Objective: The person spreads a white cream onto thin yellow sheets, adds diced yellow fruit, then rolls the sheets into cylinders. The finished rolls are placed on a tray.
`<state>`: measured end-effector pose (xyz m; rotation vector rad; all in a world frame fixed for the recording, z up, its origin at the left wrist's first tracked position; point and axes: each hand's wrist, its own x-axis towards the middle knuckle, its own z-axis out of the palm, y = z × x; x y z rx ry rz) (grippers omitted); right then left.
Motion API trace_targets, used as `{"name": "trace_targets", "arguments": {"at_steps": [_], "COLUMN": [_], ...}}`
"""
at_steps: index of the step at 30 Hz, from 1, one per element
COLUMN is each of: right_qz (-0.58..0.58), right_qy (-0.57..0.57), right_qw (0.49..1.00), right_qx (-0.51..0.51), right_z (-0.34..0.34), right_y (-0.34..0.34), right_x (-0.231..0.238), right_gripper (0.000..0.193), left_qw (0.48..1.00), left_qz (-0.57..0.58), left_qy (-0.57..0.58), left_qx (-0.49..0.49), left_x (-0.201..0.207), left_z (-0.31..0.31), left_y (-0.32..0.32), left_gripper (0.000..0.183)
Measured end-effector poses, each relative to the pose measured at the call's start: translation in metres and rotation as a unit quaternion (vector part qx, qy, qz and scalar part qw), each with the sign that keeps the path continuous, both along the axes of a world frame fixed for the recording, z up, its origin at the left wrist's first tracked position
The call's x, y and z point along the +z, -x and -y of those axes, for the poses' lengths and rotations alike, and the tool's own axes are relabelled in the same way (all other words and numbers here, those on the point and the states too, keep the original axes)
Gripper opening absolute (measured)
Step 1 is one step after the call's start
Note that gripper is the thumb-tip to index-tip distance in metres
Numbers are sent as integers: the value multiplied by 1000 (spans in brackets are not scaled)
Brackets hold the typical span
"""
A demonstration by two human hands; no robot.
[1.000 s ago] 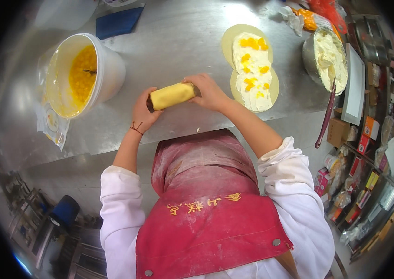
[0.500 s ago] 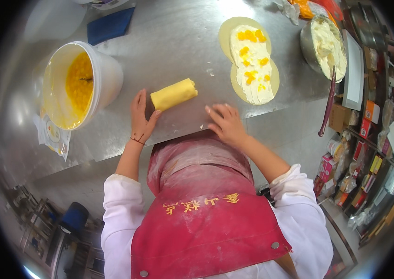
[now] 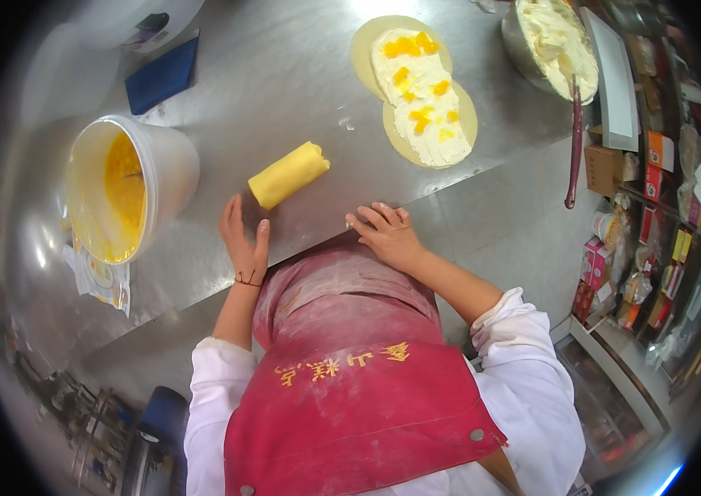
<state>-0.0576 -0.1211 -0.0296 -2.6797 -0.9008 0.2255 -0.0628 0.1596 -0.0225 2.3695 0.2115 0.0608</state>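
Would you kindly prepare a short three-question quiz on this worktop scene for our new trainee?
1. True or false: neither the left hand nor the right hand grips the yellow roll.
2. Which one holds a heap of white cream?
a) the plastic tub
b) the metal bowl
c) the cardboard box
3. How many overlapping pale round sheets lie under the spread strip dotted with orange pieces?

Key: 1. True. 2. b. 3. Two.

A blue sheet lies on the tabletop; right, a cardboard box and pink carton; lower left, a blue container.
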Motion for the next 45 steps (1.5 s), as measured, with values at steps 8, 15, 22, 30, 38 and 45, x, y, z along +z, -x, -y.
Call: {"name": "trace_targets", "arguments": {"at_steps": [8,15,22,30,38,45], "right_qz": [-97,97,109,-48,-231,-263], "right_qy": [-229,-27,211,-61,-298,-180], "right_qw": [965,951,964,973,820,863], "right_qx": [-88,-292,-117,-218,-431,-391], "right_z": [13,110,145,156,119,105], "right_y": [-21,-115,-137,-189,-281,-297], "right_x": [15,14,15,24,-18,-5], "right_gripper": [45,50,50,41,40,27], "left_qw": [999,996,995,884,810,885], "left_qz": [26,43,21,-104,-179,-145], "left_qy": [21,44,92,399,425,273], "left_qx": [36,60,19,219,362,349], "left_x": [13,34,34,6,-28,-42], "left_z": [1,29,124,198,196,210], "left_y": [-7,-19,-39,-124,-226,-240], "left_gripper": [53,49,45,49,30,19]}}
